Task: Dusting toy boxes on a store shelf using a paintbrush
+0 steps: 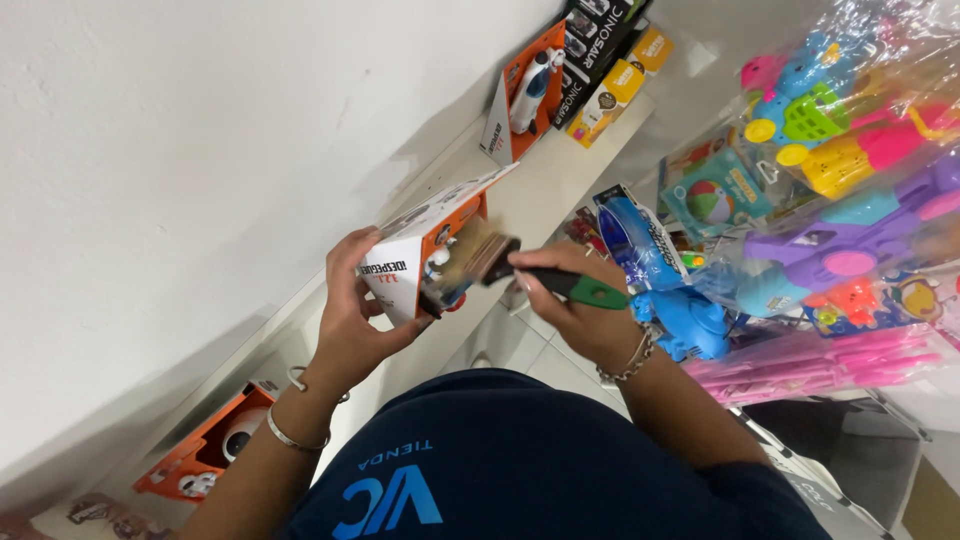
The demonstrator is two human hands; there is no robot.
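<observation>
Two hands are busy over the white shelf (560, 190) by the wall. The left hand (352, 305) is wrapped round the lower corner of an orange-and-white toy box (420, 255), thumb on the near face and fingers behind, holding it tilted in the air just above the shelf edge. The right hand (572, 300) is closed on the green handle of a brush (520, 268), whose bristles lie against the clear window on the box front.

The box looks light and hollow, thin card with a plastic window; I'd judge it stiff along its folded edges but easily dented across the window. The corners and side panels seem the safest place to grip, as the left hand does. The glossy card may be a little slippery. The brush looks light too, rigid in the handle and soft at the bristles.

Similar boxes (530, 95) stand further along the shelf, another (205, 450) sits lower left. Bagged plastic toys (840, 150) hang to the right.
</observation>
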